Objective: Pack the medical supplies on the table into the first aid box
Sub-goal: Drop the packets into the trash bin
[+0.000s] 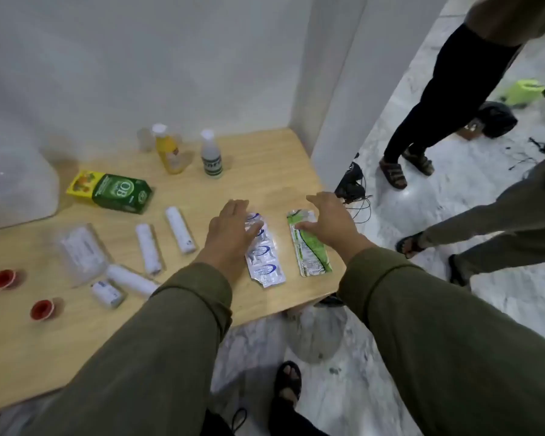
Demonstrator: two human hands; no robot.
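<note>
Two blister strips lie near the table's right edge: a silver and blue one (265, 259) and a green and white one (310, 250). My left hand (230, 231) hovers over the top of the silver strip, fingers spread, thumb touching it. My right hand (331, 221) is spread over the top of the green strip, thumb on it. Neither strip is lifted. White bandage rolls (180, 229) (149, 248) (129, 279), a small roll (106, 293) and a clear packet (82, 253) lie to the left. A translucent first aid box (16, 184) sits at the far left.
On the wooden table (265, 165) are a green box (121, 193), a yellow box (84, 182), a yellow bottle (167, 149), a white bottle (211, 155) and two red caps (4, 277) (42, 309). A white wall stands behind. Other people's legs (434, 99) and cables (353, 190) are right.
</note>
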